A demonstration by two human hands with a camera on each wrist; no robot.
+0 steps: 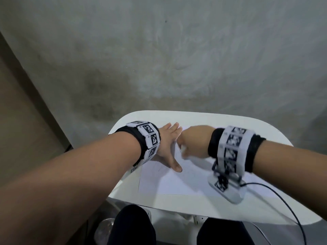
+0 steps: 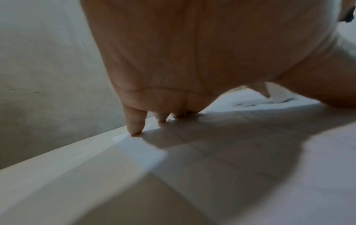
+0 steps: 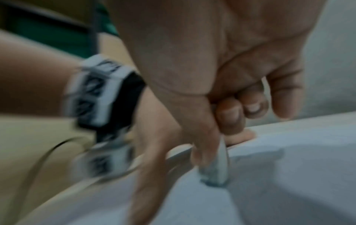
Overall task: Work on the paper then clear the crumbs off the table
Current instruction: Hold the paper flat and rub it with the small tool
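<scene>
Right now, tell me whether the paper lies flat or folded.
Flat: the paper lies spread on the table, left hand pressing it.

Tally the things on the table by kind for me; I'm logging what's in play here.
White paper sheet lying flat: 1
Small pale eraser-like block pinched in the right hand, blurred: 1
Left hand pressing flat on the sheet: 1
White rounded table: 1
Total: 4
</scene>
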